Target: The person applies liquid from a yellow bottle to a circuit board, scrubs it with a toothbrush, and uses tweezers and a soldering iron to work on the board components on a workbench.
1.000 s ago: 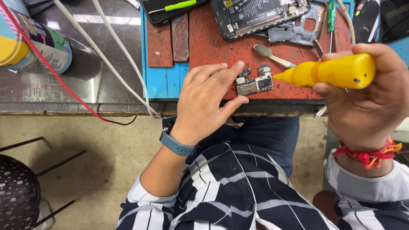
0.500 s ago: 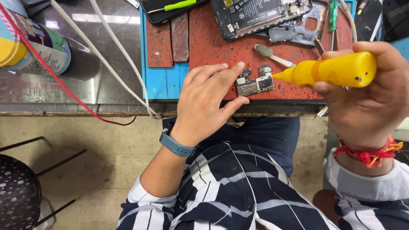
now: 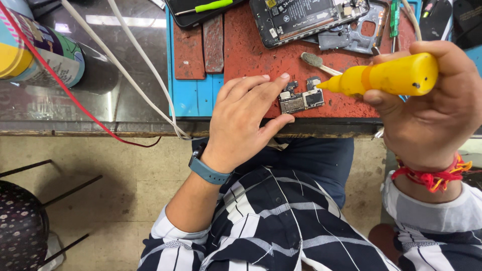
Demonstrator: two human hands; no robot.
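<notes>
- Board (image 3: 301, 100) lies on the red mat (image 3: 251, 55), pinned by left hand (image 3: 243, 118) fingers.
- Right hand (image 3: 432, 105) grips the yellow tool (image 3: 386, 78), tip seemingly touching board.

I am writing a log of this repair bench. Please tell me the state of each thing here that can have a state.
left hand: flat on the mat, fingers pinning the circuit board
right hand: closed around the yellow bottle
circuit board: bare, out of the phone, lying on the red mat
yellow bottle: held sideways, nozzle at the board
phone: opened, insides exposed
brush: lying unused
</notes>
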